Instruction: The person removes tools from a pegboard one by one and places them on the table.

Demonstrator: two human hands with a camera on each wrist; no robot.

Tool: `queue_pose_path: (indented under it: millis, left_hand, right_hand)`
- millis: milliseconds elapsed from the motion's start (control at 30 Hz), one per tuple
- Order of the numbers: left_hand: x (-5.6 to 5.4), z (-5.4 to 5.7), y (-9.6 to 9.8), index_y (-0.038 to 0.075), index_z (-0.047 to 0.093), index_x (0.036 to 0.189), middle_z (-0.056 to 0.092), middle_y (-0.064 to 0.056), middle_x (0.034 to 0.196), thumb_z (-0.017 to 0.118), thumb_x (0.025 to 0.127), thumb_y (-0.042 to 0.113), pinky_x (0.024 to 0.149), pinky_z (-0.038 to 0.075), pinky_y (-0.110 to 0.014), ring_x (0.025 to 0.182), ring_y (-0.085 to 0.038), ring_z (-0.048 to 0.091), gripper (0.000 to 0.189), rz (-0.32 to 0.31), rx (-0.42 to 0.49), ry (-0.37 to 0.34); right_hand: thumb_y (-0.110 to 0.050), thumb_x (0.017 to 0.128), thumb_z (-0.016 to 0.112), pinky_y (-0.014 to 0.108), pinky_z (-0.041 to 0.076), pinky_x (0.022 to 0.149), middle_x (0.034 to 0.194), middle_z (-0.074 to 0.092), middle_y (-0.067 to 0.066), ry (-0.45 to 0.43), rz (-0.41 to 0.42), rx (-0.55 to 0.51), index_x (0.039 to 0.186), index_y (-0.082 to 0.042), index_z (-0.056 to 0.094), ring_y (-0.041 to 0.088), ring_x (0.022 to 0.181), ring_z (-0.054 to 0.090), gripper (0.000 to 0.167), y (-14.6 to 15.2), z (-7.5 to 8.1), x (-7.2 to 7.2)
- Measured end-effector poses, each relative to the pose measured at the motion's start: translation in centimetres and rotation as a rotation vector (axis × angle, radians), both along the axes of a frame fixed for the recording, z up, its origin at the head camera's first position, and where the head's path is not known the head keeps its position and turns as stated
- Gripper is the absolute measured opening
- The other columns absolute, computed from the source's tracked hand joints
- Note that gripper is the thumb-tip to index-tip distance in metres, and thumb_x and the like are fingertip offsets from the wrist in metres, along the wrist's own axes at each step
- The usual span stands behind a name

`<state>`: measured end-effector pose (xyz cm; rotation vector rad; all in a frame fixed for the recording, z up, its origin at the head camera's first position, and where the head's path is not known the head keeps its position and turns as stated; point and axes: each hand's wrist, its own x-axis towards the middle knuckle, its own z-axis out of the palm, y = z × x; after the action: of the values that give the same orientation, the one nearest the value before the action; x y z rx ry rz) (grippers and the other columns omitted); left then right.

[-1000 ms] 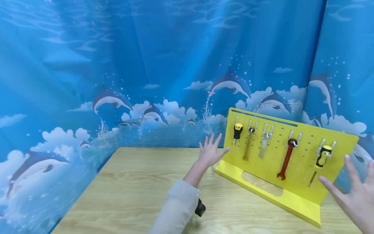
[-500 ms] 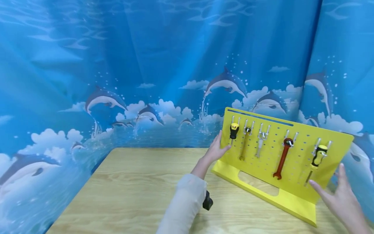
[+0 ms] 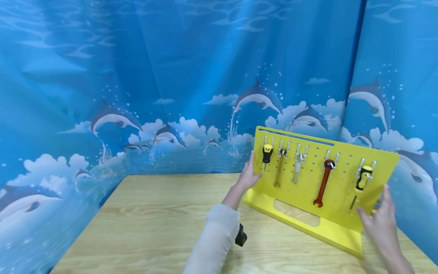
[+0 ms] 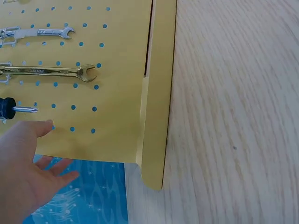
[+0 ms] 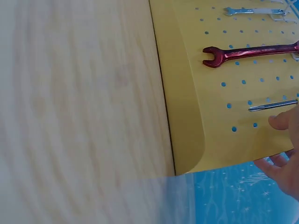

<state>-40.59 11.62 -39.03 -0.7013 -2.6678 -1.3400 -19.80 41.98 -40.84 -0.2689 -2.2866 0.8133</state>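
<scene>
A yellow pegboard stand [image 3: 308, 198] stands on the table, angled across its right part. My left hand [image 3: 247, 178] holds its left edge, thumb on the front face and the other fingers behind. At the opposite edge my right hand [image 3: 381, 220] grips the board the same way, its thumb [image 5: 279, 120] near a screwdriver's shaft. Hanging on hooks from left to right are a stubby screwdriver [image 3: 267, 153], a gold wrench [image 4: 44, 71], a small silver wrench [image 3: 297, 171], a red wrench [image 3: 323, 184] and a longer yellow-and-black screwdriver [image 3: 363, 179].
The wooden table [image 3: 154, 220] extends to the left of the stand. A blue curtain [image 3: 171, 76] printed with dolphins hangs behind and at the sides. A black device [image 3: 241, 236] sits under my left wrist.
Both hands have come in from beside the board to its side edges and taken hold. The board's right end has shifted slightly left and back. The head view has swung a little right.
</scene>
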Motion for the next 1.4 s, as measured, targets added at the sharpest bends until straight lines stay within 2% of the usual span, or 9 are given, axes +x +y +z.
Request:
queue_pose_path:
  millis: [67,167,233,367,600,667,767,900,1400]
  left_hand:
    - [0.1,-0.2,-0.1,0.035,-0.014,0.144,0.036,-0.019,0.135,0.062,0.089,0.018,0.074,0.051,-0.035,0.097,-0.030,0.055,0.095,0.042,-0.051,0.054]
    - [0.4,-0.4,-0.4,0.035,-0.014,0.144,0.045,-0.016,0.123,0.062,0.089,0.018,0.060,0.047,-0.026,0.080,-0.020,0.054,0.096,0.104,-0.132,0.139]
    - [0.5,-0.6,-0.6,0.032,-0.012,0.145,0.048,-0.015,0.116,0.062,0.089,0.018,0.054,0.044,-0.023,0.072,-0.017,0.050,0.094,0.129,-0.179,0.206]
    - [1.0,-0.9,-1.0,0.029,-0.008,0.147,0.051,-0.010,0.104,0.062,0.089,0.021,0.049,0.040,-0.019,0.064,-0.012,0.045,0.091,0.188,-0.256,0.309]
    - [2.0,-1.6,-1.8,0.029,-0.006,0.147,0.050,-0.008,0.097,0.062,0.089,0.026,0.048,0.037,-0.018,0.060,-0.012,0.041,0.090,0.261,-0.296,0.398]
    - [2.2,-1.9,-2.1,0.029,-0.006,0.147,0.049,-0.007,0.094,0.063,0.088,0.027,0.046,0.036,-0.018,0.059,-0.011,0.040,0.091,0.271,-0.288,0.433]
    - [2.4,-2.2,-2.4,0.028,-0.006,0.147,0.048,-0.006,0.090,0.063,0.088,0.029,0.044,0.034,-0.016,0.057,-0.011,0.038,0.091,0.280,-0.279,0.485]
    - [2.7,-2.5,-2.9,0.025,-0.001,0.148,0.047,-0.005,0.087,0.064,0.087,0.028,0.043,0.033,-0.015,0.055,-0.010,0.037,0.090,0.286,-0.256,0.522]
    - [4.1,-2.8,-4.9,0.027,0.002,0.148,0.047,-0.004,0.087,0.067,0.085,0.026,0.046,0.035,-0.015,0.057,-0.009,0.037,0.091,0.270,-0.172,0.504]
  right_hand:
    - [0.005,0.081,0.064,0.014,0.048,0.057,0.127,0.023,0.041,-0.010,-0.013,0.010,0.145,-0.010,-0.011,0.055,0.095,0.041,0.100,0.1,0.0,-0.3]
    - [0.004,0.082,0.065,0.038,0.052,0.059,0.124,0.028,0.039,-0.013,-0.033,0.025,0.146,-0.010,-0.010,0.053,0.093,0.043,0.100,0.4,-0.1,-0.7]
    - [0.004,0.081,0.065,0.029,0.051,0.054,0.120,0.031,0.037,-0.004,-0.040,0.029,0.146,-0.011,-0.009,0.052,0.092,0.045,0.100,0.5,-0.2,-0.9]
    - [0.003,0.081,0.066,0.039,0.050,0.055,0.114,0.036,0.035,0.018,-0.053,0.036,0.146,-0.010,-0.006,0.050,0.090,0.047,0.098,0.6,-0.5,-1.4]
    - [0.007,0.080,0.065,0.053,0.045,0.060,0.109,0.040,0.034,0.055,-0.073,0.057,0.146,-0.010,-0.003,0.049,0.087,0.048,0.096,0.5,-0.7,-2.1]
    - [0.009,0.078,0.066,0.049,0.046,0.058,0.108,0.041,0.033,0.069,-0.080,0.068,0.145,-0.009,-0.001,0.048,0.086,0.049,0.096,0.3,-0.8,-2.2]
    - [0.010,0.077,0.066,0.031,0.048,0.053,0.105,0.043,0.032,0.091,-0.076,0.072,0.145,-0.009,0.001,0.048,0.084,0.049,0.096,0.2,-0.8,-2.4]
    - [0.010,0.077,0.066,0.010,0.034,0.044,0.104,0.042,0.033,0.091,-0.048,0.071,0.145,-0.009,-0.001,0.048,0.083,0.049,0.098,0.2,-0.8,-2.5]
    - [0.012,0.079,0.061,0.008,0.038,0.046,0.108,0.039,0.035,0.035,0.031,0.016,0.145,-0.013,-0.008,0.049,0.086,0.048,0.099,-0.3,-0.7,-2.9]
